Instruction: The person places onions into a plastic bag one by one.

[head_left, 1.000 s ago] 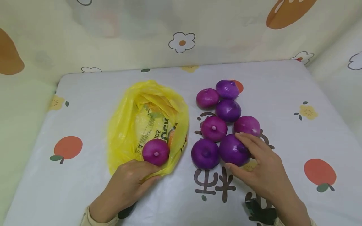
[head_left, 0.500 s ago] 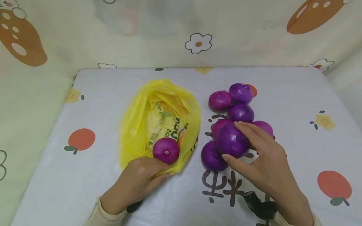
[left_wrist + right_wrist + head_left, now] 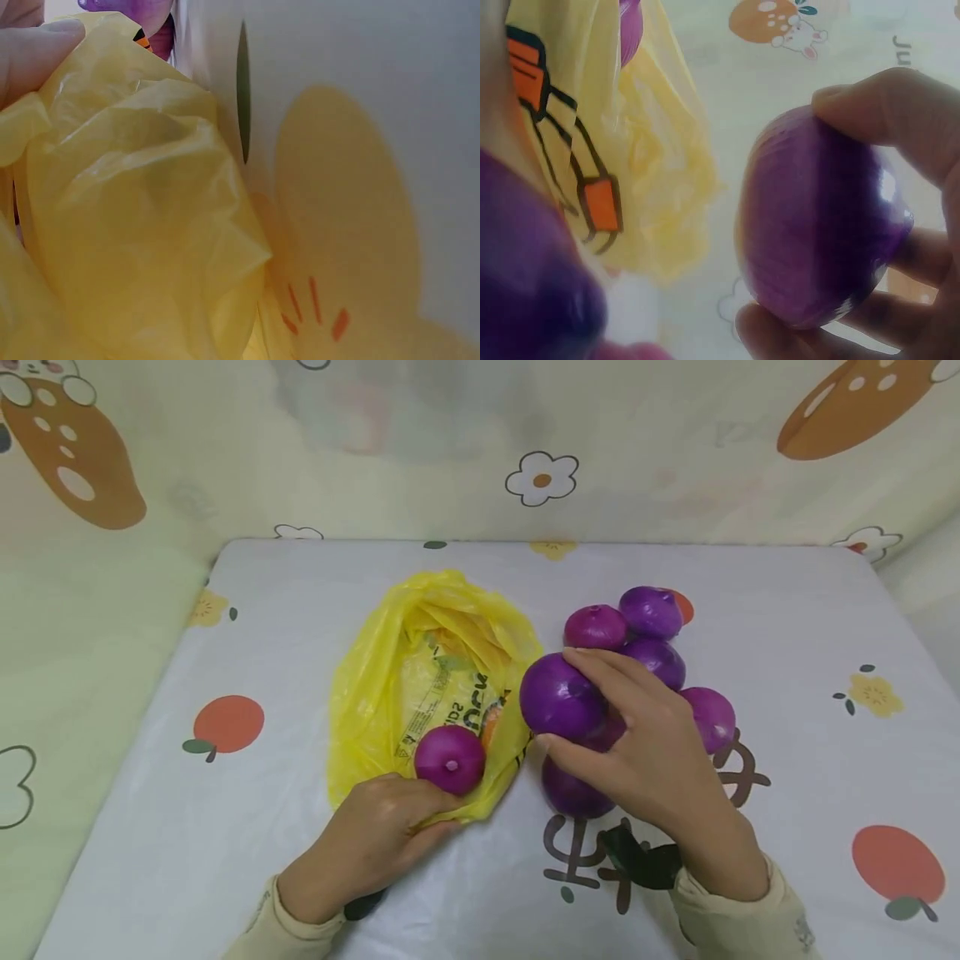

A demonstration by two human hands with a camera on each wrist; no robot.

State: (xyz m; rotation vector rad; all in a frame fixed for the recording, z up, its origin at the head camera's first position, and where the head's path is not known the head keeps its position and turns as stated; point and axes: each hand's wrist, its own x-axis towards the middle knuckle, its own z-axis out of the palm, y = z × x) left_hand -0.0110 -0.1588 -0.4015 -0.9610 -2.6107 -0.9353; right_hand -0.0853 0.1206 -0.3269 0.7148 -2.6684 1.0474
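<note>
Head view: one onion bagged, right hand grasping the next onion, left hand pinching the yellow bag open, maybe five onions left on the counter.

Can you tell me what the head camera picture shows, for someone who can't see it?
A person's right hand holds a purple onion beside a yellow plastic bag, whose edge the left hand grips. One onion sits in the bag; more lie on the table.

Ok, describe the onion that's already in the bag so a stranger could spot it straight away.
Find the yellow plastic bag lying open left of the purple onion pile. At its near edge, just above the left hand, sits one magenta onion. It is the only onion lying on the bag, apart from the others.
</note>
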